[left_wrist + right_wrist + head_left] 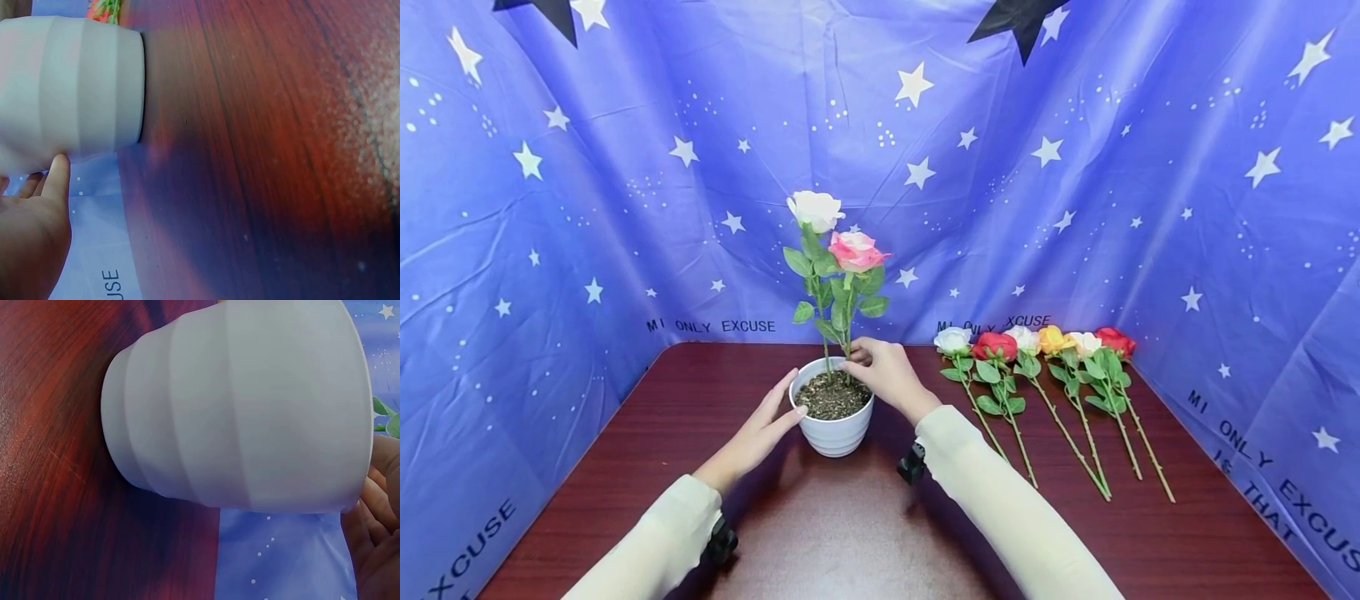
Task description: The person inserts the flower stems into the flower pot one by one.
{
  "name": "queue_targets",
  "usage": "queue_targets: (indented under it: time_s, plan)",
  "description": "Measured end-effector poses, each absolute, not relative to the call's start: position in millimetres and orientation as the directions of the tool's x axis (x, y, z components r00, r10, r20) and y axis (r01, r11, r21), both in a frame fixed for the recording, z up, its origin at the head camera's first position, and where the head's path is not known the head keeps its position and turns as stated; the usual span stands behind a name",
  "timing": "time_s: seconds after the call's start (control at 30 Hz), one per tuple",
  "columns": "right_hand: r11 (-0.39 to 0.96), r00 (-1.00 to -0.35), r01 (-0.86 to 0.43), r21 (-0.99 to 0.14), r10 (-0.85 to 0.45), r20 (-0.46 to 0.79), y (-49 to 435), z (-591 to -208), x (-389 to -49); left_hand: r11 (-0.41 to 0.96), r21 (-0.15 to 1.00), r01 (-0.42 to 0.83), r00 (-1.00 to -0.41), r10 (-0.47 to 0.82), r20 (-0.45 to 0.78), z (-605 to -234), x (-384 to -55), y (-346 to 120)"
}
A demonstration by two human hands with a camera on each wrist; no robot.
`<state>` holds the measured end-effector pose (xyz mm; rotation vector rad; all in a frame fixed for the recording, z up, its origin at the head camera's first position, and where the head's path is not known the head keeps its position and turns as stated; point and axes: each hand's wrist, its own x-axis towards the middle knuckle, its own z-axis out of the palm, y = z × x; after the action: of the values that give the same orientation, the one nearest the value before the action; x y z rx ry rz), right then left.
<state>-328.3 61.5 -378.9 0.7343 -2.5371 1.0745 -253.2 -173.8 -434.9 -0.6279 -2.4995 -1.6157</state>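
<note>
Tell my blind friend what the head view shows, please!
A left hand touches a white pot holding a white rose and pink rose; a right hand is low on the pink one. Six more roses lie at right.

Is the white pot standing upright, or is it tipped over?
Upright: in the head view, the white pot stands base-down on the table, opening upward, with soil visible inside.

Pot [837, 435]: stood on the table [842, 521], between my left hand [756, 435] and my right hand [891, 379].
Potted roses [856, 252]: stood in the soil [829, 402].
Loose roses [1054, 340]: lay right of the pot.
Curtain [820, 100]: hung behind the table.
</note>
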Motion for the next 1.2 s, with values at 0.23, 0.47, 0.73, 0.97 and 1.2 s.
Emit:
queue_targets:
  time_s: [0.23, 0.47, 0.73, 0.97, 1.2]
  plan:
    - [0.549, -0.828, -0.56, -0.621, -0.35, 0.438, 67, -375, -326, 0.351, 0.852, 0.389, -0.911, 0.285, 0.298, -434, -253, -174]
    - [0.521, -0.819, -0.574, -0.632, -0.359, 0.448, 75, -372, -322, 0.348, 0.85, 0.396, -0.908, 0.288, 0.305, -434, -254, -174]
    - [0.529, -0.8, -0.599, -0.601, -0.376, 0.467, 91, -368, -319, 0.36, 0.844, 0.397, -0.908, 0.29, 0.303, -434, -254, -175]
    - [0.552, -0.802, -0.597, -0.582, -0.398, 0.446, 108, -369, -320, 0.371, 0.836, 0.404, -0.906, 0.292, 0.308, -436, -255, -175]
    - [0.579, -0.818, -0.575, -0.578, -0.398, 0.415, 135, -374, -321, 0.37, 0.841, 0.394, -0.909, 0.289, 0.299, -437, -257, -175]
